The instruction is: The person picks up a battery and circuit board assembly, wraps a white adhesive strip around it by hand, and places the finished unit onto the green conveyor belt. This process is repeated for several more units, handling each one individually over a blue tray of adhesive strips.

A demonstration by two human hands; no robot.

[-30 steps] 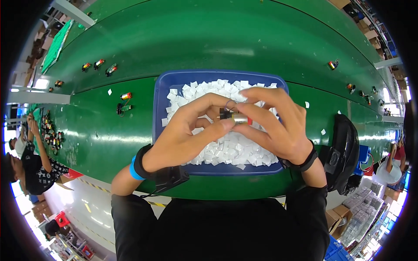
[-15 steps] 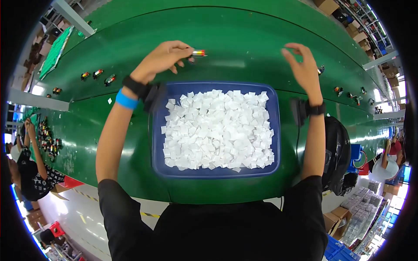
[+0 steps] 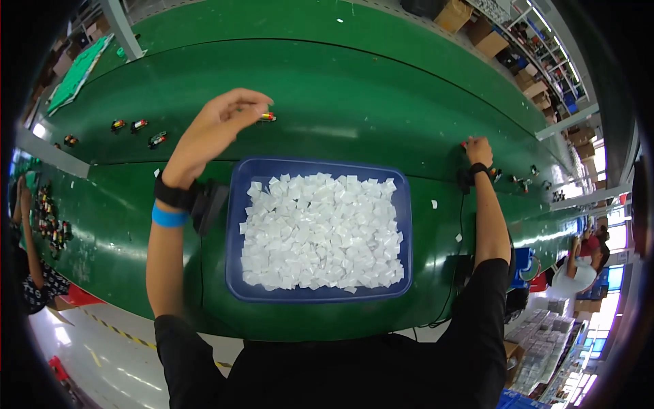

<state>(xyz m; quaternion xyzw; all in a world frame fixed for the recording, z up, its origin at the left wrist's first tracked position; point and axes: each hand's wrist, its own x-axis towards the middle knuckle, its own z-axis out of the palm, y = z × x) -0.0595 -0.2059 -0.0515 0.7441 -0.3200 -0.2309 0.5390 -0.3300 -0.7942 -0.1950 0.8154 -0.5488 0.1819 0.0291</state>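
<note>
My left hand (image 3: 221, 123) hovered over the green conveyor belt (image 3: 354, 88), its grip loosely released beside a small red-and-silver cylinder (image 3: 267, 117) — long axis running left to right, just off the fingertips. The blue tray (image 3: 235, 225) of white squares (image 3: 320, 232) sat nearer me. My right hand (image 3: 479, 151) reached far right; I couldn't tell its grip.

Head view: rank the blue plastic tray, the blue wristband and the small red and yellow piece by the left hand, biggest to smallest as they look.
1. Blue plastic tray
2. Blue wristband
3. Small red and yellow piece, at the left hand; it lies farther from the camera, though clearly smallest.
</note>
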